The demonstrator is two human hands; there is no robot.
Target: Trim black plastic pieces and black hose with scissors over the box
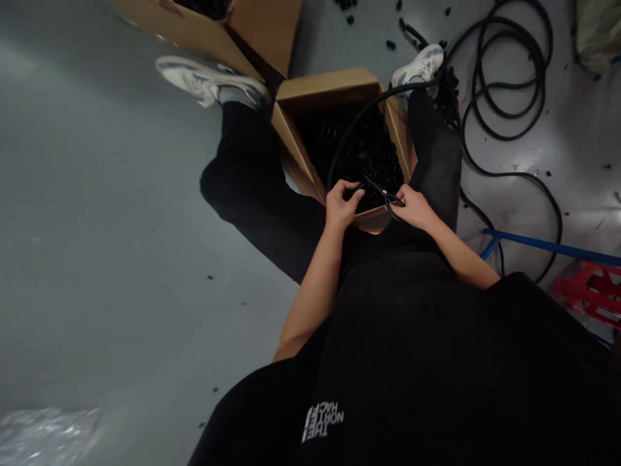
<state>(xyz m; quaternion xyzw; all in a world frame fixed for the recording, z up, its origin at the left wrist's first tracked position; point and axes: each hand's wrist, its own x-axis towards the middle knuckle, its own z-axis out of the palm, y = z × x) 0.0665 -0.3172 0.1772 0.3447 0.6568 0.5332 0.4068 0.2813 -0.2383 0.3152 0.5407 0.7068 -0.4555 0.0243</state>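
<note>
Black scissors (384, 193) clenched in the right grip (412, 208), left grip (343, 206) pinching black cable (383, 95) just beside the blades, cardboard box (325, 97) of black pieces (354, 152) beneath both grips, between the legs (436, 162)

We count one bare left hand (344, 204) and one bare right hand (414, 208), with one pair of slim black scissors (385, 194) between them. We count two open brown cardboard boxes: one nearer box (325, 87) and one farther box (204, 39), cut off by the frame. The nearer box holds a heap of small black pieces (354, 149), too many for us to count. We also count two white-and-grey sneakers (208, 81) (420, 68), one long looped black cable (509, 173), one straight blue bar (548, 248) and one red plastic crate (592, 291). More than a dozen loose black pieces (391, 44) lie on the grey floor (121, 226).
</note>
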